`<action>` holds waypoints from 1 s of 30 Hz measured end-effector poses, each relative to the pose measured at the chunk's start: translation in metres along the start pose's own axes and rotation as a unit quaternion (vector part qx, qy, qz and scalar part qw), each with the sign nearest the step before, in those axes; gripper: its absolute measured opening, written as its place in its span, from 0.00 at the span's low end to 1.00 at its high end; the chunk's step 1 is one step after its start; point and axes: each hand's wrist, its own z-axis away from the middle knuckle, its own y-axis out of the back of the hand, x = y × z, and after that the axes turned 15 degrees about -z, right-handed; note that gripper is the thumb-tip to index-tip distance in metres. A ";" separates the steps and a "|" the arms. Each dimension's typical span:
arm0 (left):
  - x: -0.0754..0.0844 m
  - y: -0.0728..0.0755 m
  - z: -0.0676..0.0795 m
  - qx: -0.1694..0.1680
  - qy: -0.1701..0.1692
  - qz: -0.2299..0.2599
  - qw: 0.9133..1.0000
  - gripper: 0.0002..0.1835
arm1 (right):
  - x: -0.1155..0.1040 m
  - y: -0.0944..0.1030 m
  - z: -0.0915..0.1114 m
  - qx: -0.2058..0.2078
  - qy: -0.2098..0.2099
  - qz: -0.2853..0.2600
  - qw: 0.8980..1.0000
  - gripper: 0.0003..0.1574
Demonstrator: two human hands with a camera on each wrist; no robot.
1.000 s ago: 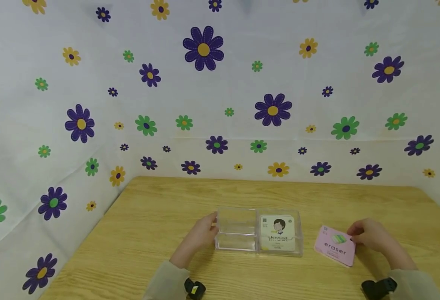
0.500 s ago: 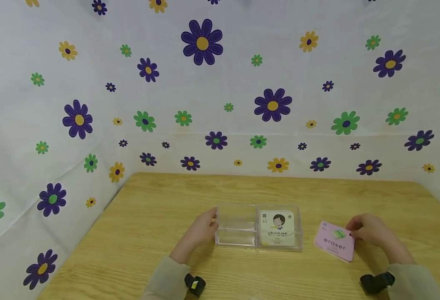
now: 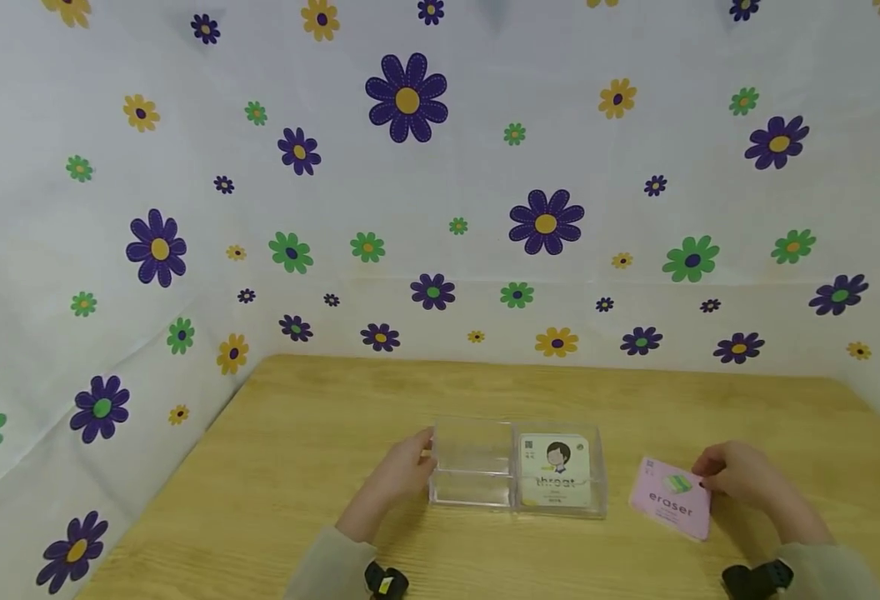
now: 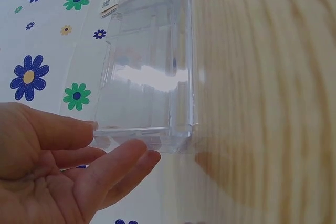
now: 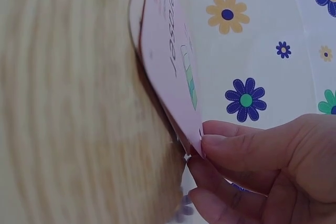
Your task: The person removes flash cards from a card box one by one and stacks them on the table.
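At the middle of the table lies a clear plastic box (image 3: 473, 487) with two compartments. Its right compartment holds a pale word card (image 3: 556, 467) reading "throat"; the left one shows no cards. My left hand (image 3: 401, 468) holds the box's left end, its fingertips at the end wall in the left wrist view. To the right of the box, my right hand (image 3: 743, 479) pinches a corner of a pink word card (image 3: 671, 498) reading "eraser". The right wrist view shows that corner tilted up off the wood, with another card edge under it.
The wooden table (image 3: 320, 400) meets a white flower-print cloth (image 3: 477, 183) at its back and left sides. Black wrist straps (image 3: 758, 577) sit at both sleeve cuffs.
The head view tilts slightly down and back up. Both hands, the box and the pink card keep their places.
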 end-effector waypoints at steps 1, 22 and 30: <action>0.000 0.000 0.000 0.003 0.001 -0.002 1.000 0.24 | 0.000 -0.001 0.000 0.002 0.001 -0.003 1.000 0.04; 0.004 -0.004 0.001 0.001 0.007 0.003 1.000 0.24 | 0.012 -0.002 -0.001 0.004 -0.014 -0.011 1.000 0.05; 0.005 -0.003 0.001 0.003 0.003 0.005 1.000 0.24 | 0.005 -0.003 0.000 0.016 -0.012 -0.008 1.000 0.05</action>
